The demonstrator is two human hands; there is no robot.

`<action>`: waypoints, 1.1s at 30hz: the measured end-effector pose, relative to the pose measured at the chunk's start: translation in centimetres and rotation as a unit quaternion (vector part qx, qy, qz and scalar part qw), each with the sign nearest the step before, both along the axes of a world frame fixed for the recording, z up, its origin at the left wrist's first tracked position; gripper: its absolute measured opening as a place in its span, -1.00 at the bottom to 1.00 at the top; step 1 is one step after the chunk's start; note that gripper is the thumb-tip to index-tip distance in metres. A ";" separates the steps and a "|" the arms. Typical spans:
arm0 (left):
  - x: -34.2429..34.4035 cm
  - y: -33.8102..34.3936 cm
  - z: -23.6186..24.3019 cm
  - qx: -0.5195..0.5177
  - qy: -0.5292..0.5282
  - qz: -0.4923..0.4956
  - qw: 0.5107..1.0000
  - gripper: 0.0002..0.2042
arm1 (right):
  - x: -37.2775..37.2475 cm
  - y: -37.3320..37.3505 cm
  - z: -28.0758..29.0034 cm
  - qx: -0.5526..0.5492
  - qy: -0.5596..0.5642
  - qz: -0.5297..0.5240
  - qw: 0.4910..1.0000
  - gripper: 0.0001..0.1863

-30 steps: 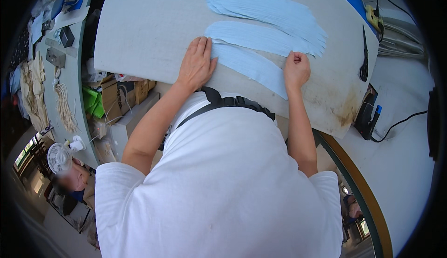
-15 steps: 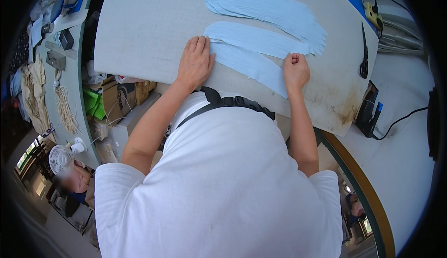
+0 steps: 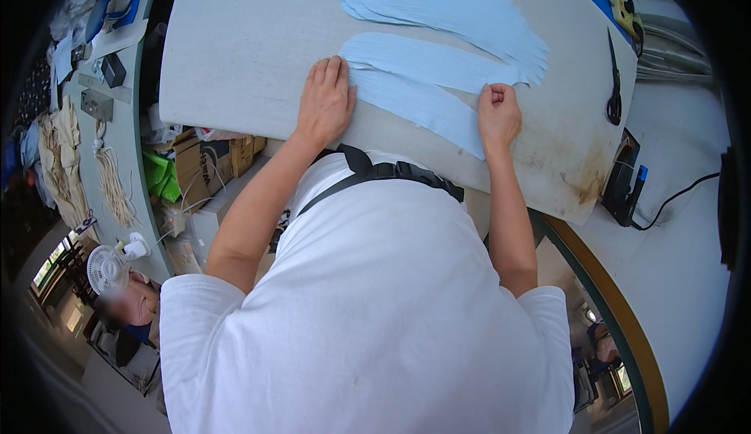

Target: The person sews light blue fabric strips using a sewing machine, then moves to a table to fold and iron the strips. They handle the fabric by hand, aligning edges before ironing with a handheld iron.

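My left hand (image 3: 325, 101) lies flat, fingers extended, at the left end of the lower light blue fabric strips (image 3: 415, 105) on the pale work board (image 3: 227, 50). My right hand (image 3: 498, 117) has its fingers curled in a pinch on the right end of a blue strip, close to my body's side of the board. A second pile of blue strips (image 3: 442, 7), layered and fanned at its right end, lies farther back. Black scissors (image 3: 614, 109) rest near the board's right edge.
A side bench (image 3: 137, 230) holds cream cloth, cords, small boxes and a white fan (image 3: 108, 268), with a person (image 3: 137, 305) behind. Cardboard boxes (image 3: 188, 160) sit below the board. At right are a corded black device (image 3: 622, 187), a power strip (image 3: 627, 19) and grey hoses (image 3: 673, 58).
My left hand has shifted slightly left and up in the picture, and the blue strips appear a little farther left. My right hand keeps its pinch, almost in place.
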State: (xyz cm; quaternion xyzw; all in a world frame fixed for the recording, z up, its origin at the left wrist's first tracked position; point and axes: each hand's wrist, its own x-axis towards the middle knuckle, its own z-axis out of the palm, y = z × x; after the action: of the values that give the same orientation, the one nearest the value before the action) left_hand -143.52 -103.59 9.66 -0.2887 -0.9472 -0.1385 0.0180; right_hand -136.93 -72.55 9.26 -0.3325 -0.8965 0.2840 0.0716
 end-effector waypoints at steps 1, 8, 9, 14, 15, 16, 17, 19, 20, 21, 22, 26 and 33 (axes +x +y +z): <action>0.0 0.0 0.0 -0.002 0.001 -0.002 1.000 -0.52 | 0.4 0.0 0.3 -0.024 -0.002 0.006 1.000 -0.78; 0.2 0.4 0.3 -0.014 0.005 0.012 1.000 -0.57 | 4.4 -0.7 0.5 0.087 0.073 0.227 0.967 -0.77; 0.2 0.5 0.3 -0.012 0.007 0.015 1.000 -0.57 | 4.5 -0.8 0.3 0.073 0.080 0.236 0.966 -0.78; 0.4 0.9 0.1 -0.013 0.011 0.044 0.999 -0.58 | 5.2 -1.6 0.7 0.012 0.113 0.305 0.946 -0.81; 0.3 1.0 -0.1 -0.007 0.018 0.051 0.999 -0.60 | 5.6 -1.8 0.7 -0.005 0.119 0.348 0.930 -0.82; 0.2 1.0 -0.4 -0.001 0.025 0.057 0.998 -0.61 | 6.1 -2.2 0.8 -0.022 0.124 0.390 0.912 -0.84; 0.2 1.2 -0.7 0.005 0.031 0.063 0.997 -0.62 | 6.5 -2.5 0.9 -0.039 0.128 0.431 0.892 -0.85; 0.0 1.8 -0.8 0.018 0.034 0.088 0.995 -0.66 | 6.5 -2.3 1.6 -0.065 0.145 0.440 0.884 -0.89; -0.2 2.1 -0.7 0.025 0.035 0.099 0.994 -0.67 | 6.5 -2.0 1.3 -0.087 0.156 0.414 0.893 -0.89; -0.4 2.5 -0.7 0.017 0.045 0.105 0.993 -0.69 | 6.4 -1.6 1.2 -0.106 0.166 0.388 0.900 -0.90; -0.6 2.8 -0.6 0.009 0.055 0.111 0.992 -0.70 | 6.0 -1.0 1.0 -0.101 0.168 0.335 0.921 -0.90; -1.4 3.0 -0.6 -0.023 0.081 0.107 0.991 -0.73 | 3.0 2.9 0.2 -0.058 0.157 0.161 0.973 -0.89; -2.0 2.5 -0.7 -0.017 0.080 0.062 0.995 -0.79 | -0.6 5.8 0.6 -0.020 -0.050 -0.099 0.994 -0.63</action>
State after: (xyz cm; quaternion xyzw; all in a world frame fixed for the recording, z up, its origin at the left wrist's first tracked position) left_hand -145.52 -101.11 8.98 -0.2402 -0.9608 -0.0977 0.0977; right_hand -137.54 -66.71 9.89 -0.4351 -0.8555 0.2767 0.0478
